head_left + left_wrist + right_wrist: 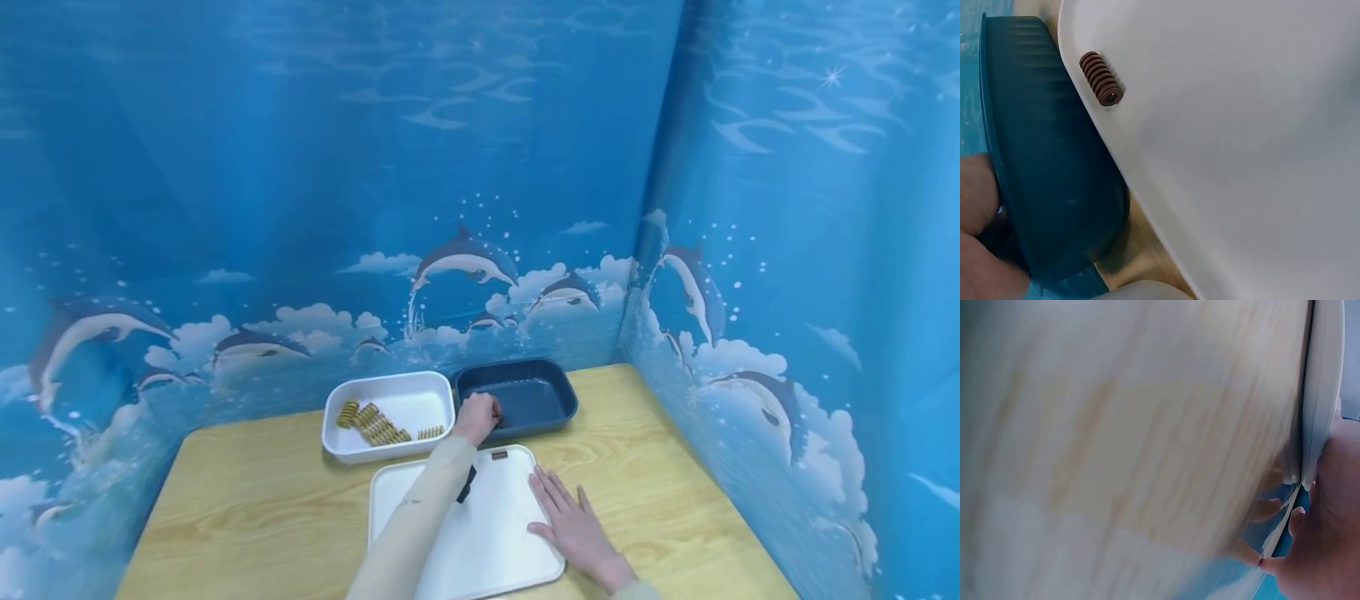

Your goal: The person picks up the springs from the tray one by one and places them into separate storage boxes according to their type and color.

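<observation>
My left hand (477, 418) reaches over the near left corner of the dark blue bin (551, 425), its fingers bent down inside the rim. A small dark brownish patch shows beside the fingertips; I cannot tell whether they hold it. A brown coil spring (1102, 78) lies at the far edge of the white tray (1241, 125), just in front of the bin. Fingers spread, my right hand (573, 525) lies flat at the tray's right edge, thumb over the rim. In the right wrist view its fingers (1266, 510) show beside the tray's side.
A white bin (360, 454) stands left of the blue one, with several yellow coil springs (378, 425) inside. Both bins sit at the back of the wooden table (255, 500). Blue dolphin-print curtains (300, 208) hang behind and to the right.
</observation>
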A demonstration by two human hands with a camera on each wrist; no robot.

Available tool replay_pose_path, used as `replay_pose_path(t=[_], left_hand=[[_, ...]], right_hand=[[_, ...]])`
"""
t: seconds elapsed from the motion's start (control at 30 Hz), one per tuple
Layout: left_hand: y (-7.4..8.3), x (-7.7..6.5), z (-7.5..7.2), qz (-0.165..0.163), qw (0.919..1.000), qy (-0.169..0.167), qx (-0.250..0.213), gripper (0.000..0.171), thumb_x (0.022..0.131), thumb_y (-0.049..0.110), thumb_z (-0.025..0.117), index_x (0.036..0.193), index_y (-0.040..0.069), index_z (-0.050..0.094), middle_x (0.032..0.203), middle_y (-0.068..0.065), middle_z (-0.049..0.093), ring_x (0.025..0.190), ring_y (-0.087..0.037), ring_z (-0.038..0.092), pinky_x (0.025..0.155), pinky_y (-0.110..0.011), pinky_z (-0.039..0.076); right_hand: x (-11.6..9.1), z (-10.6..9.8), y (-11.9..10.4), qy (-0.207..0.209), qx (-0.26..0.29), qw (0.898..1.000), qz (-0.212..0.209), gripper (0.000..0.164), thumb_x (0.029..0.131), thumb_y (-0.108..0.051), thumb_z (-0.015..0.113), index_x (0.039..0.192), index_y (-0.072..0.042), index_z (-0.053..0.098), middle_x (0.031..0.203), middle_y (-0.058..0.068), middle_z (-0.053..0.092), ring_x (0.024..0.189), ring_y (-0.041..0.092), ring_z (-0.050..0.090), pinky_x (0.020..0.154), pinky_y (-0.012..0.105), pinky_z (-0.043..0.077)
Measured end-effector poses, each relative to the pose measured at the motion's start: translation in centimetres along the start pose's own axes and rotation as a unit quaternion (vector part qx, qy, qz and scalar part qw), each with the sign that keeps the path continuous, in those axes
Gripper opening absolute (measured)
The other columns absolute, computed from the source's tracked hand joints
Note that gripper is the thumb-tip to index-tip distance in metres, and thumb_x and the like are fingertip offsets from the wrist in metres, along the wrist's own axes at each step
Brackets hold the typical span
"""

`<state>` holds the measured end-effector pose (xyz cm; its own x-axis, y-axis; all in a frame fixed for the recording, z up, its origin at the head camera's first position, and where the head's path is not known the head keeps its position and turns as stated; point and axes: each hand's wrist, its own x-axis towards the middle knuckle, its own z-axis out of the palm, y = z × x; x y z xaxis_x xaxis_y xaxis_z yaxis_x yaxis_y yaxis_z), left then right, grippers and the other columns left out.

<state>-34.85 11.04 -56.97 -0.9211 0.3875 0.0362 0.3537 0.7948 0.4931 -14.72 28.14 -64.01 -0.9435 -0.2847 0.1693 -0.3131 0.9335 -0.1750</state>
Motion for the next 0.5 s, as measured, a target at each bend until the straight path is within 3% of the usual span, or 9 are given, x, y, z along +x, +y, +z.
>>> replay_pose_path(t=[0.17,0.33,0.5], left_hand=[[-0.5,-0.4,-0.1,0.003,0.9985,0.045,-0.031,0.007,0.093,0.008,0.073,0.099,0.009,0.075,0.092,-0.005,0.075,0.085,-0.019,0.071,0.074,-0.032,0.060],[-0.5,-1.3,-1.0,0.030,0.9905,0.097,-0.093,0.007,0.094,0.007,0.070,0.099,0.007,0.074,0.091,-0.004,0.075,0.083,-0.017,0.071,0.072,-0.029,0.059],[-0.9,-2.7,-2.0,0.024,0.9825,0.108,-0.150,0.010,0.097,0.010,0.068,0.104,0.007,0.074,0.093,-0.002,0.074,0.084,-0.015,0.070,0.074,-0.028,0.058]], right_hand=[[0.1,-0.1,-0.2,-0.016,0.005,1.000,0.001,0.071,0.100,-0.048,0.054,0.156,-0.009,0.036,0.164,0.010,0.031,0.148,0.035,0.034,0.109,0.073,0.031],[0.1,0.1,0.0,0.016,0.016,1.000,-0.014,0.070,0.099,-0.046,0.057,0.154,-0.006,0.040,0.161,0.013,0.035,0.144,0.038,0.038,0.106,0.075,0.033],[0.0,0.5,0.3,0.036,0.023,0.999,-0.022,0.071,0.098,-0.048,0.057,0.153,-0.007,0.041,0.160,0.013,0.036,0.142,0.040,0.039,0.105,0.076,0.033]])
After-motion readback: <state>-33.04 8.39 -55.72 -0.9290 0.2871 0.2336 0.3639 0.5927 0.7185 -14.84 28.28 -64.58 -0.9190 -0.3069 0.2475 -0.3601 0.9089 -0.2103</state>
